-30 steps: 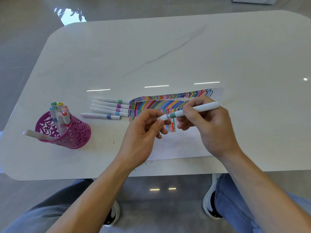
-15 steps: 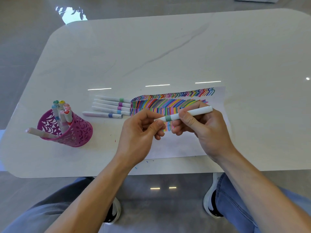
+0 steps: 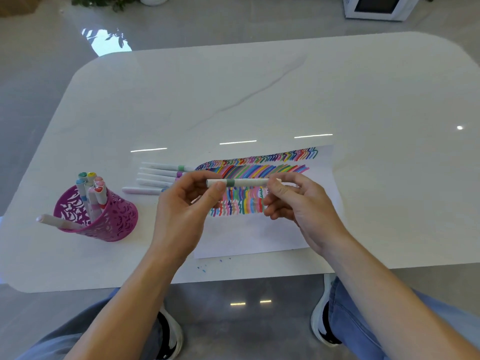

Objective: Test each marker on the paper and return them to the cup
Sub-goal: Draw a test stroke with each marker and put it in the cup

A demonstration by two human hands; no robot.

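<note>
Above scribbled paper point(image 3: 249, 235) on glossy white marble table point(image 3: 363, 100), left hand point(image 3: 181, 211) and right hand point(image 3: 301, 203) pinch a slim white marker point(image 3: 239, 182) — pink lattice cup point(image 3: 114, 219) nearby.

In front of you is a big white shiny table point(image 3: 363, 87) with round corners and a thin grey line point(image 3: 259, 92) across its top. Short bright stripes of light point(image 3: 237, 142) shine on it. Around it is a smooth grey floor point(image 3: 39, 74) with a bright patch of light point(image 3: 109, 42). Far back are a green leafy plant point(image 3: 104, 1) and a white box with a dark front point(image 3: 379, 6).
</note>
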